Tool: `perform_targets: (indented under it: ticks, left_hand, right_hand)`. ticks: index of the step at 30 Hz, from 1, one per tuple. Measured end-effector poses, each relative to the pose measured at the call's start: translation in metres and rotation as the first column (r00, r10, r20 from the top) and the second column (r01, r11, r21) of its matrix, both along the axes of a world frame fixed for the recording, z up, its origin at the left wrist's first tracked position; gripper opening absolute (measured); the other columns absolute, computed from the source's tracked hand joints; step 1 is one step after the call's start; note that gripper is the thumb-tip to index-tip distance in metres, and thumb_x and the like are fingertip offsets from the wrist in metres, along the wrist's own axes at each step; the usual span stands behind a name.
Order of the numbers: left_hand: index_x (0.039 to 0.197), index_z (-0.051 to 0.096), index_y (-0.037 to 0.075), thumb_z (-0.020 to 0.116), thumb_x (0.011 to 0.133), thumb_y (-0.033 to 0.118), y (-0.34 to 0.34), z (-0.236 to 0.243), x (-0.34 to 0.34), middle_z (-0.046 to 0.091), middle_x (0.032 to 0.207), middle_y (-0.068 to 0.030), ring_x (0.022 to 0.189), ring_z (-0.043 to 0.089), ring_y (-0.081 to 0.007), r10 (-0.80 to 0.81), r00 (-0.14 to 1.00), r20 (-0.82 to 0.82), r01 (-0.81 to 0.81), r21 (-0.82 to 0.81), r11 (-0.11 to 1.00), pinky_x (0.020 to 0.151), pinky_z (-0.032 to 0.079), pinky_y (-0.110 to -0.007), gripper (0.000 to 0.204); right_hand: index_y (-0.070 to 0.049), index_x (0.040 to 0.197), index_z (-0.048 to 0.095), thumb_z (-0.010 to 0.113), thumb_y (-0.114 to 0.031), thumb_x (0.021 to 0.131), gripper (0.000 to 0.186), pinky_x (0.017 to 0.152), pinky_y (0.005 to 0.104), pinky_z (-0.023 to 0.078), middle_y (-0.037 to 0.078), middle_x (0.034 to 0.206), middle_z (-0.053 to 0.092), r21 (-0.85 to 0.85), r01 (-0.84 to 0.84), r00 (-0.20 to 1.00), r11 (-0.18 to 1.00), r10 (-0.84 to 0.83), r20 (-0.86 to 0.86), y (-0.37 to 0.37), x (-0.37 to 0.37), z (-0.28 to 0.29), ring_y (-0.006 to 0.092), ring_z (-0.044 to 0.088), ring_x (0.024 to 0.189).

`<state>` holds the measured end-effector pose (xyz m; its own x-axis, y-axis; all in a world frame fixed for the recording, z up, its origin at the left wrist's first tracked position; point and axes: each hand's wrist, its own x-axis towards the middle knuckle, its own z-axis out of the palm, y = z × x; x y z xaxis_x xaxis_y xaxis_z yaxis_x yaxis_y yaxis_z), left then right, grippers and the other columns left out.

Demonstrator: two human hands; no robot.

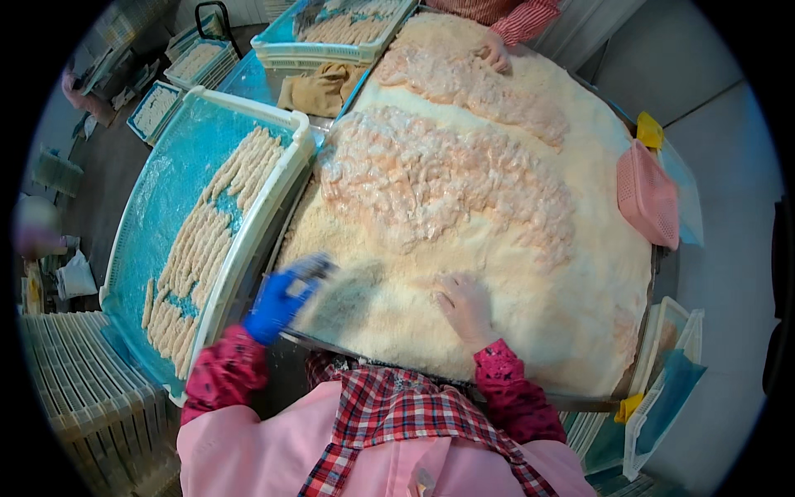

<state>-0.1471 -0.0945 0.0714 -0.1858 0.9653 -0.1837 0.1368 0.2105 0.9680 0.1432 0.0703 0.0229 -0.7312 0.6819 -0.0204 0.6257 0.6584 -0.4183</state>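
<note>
My left hand (281,300), in a blue glove and blurred, hovers at the near left edge of a big round table heaped with pale breadcrumbs (414,323); what it holds I cannot tell. My right hand (465,305), in a crumb-coated glove, presses flat into the crumbs. A wide band of raw pinkish shrimp (439,182) lies on the crumbs just beyond both hands. To my left a white-rimmed blue tray (166,199) holds rows of breaded shrimp (203,240).
Another person's hand (494,51) works a second shrimp band at the table's far side. More blue trays (331,37) stand at the back. A pink basket (648,195) hangs at the right rim. White crates (74,381) stack at lower left.
</note>
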Motion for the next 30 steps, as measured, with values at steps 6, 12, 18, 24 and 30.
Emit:
perform_targets:
  ticks: [6, 12, 18, 24, 30]
  left_hand:
    - [0.135, 0.035, 0.006, 0.04, 0.095, 0.037, 0.04, -0.128, 0.133, 0.046, 0.131, -0.0121, 0.118, 0.046, -0.0224, 0.066, 0.217, 0.974, -0.034, -0.06, 0.998, 0.1, 0.035, -0.036, 0.051]
    - [0.14, 0.027, 0.011, 0.038, 0.096, 0.03, 0.074, -0.064, 0.166, 0.037, 0.139, -0.01, 0.122, 0.041, -0.0226, -0.194, 0.479, 0.856, -0.054, 0.25, 0.967, 0.103, 0.034, -0.036, 0.049]
    - [0.142, 0.021, 0.003, 0.038, 0.093, 0.042, 0.074, -0.051, 0.166, 0.018, 0.15, -0.0075, 0.135, 0.022, -0.0246, 0.024, 0.42, 0.907, 0.01, -0.031, 0.999, 0.112, 0.014, -0.04, 0.065]
    - [0.135, 0.035, 0.003, 0.035, 0.095, 0.043, 0.092, -0.082, 0.173, 0.042, 0.133, -0.0124, 0.122, 0.041, -0.0233, 0.162, 0.005, 0.987, -0.482, -0.14, 0.865, 0.101, 0.033, -0.036, 0.056]
    - [0.126, 0.046, 0.004, 0.038, 0.096, 0.038, 0.069, -0.048, 0.093, 0.058, 0.113, -0.0101, 0.095, 0.057, -0.0207, 0.108, -0.139, 0.984, -0.427, -0.158, 0.891, 0.083, 0.047, -0.033, 0.047]
  right_hand:
    - [-0.007, 0.106, 0.063, 0.063, -0.01, 0.08, 0.026, 0.082, 0.034, 0.046, 0.012, 0.104, 0.06, -0.122, -0.002, 0.928, 0.993, -0.043, -0.369, -0.04, -0.019, 0.028, 0.0254, 0.056, 0.099]
    - [-0.009, 0.12, 0.055, 0.041, -0.026, 0.091, 0.037, 0.104, 0.0487, 0.022, 0.013, 0.128, 0.049, 0.182, 0.13, 0.913, 0.975, -0.046, -0.406, -0.024, -0.024, 0.037, 0.0322, 0.04, 0.122]
    - [-0.005, 0.132, 0.044, 0.02, -0.041, 0.095, 0.056, 0.109, 0.0509, 0.012, 0.017, 0.142, 0.033, 0.23, 0.223, 0.917, 0.947, -0.124, -0.378, -0.018, -0.04, 0.027, 0.0383, 0.024, 0.133]
    - [0.0, 0.127, 0.045, 0.046, -0.031, 0.09, 0.048, 0.102, 0.0459, 0.029, 0.022, 0.128, 0.045, -0.022, -0.169, 0.765, 0.985, 0.117, -0.634, -0.017, -0.074, 0.047, 0.0373, 0.04, 0.121]
    - [-0.006, 0.105, 0.056, 0.062, -0.014, 0.075, 0.032, 0.082, 0.0419, 0.043, 0.015, 0.097, 0.059, 0.357, 0.106, 0.953, 0.928, 0.007, -0.303, 0.082, -0.125, 0.014, 0.032, 0.053, 0.095]
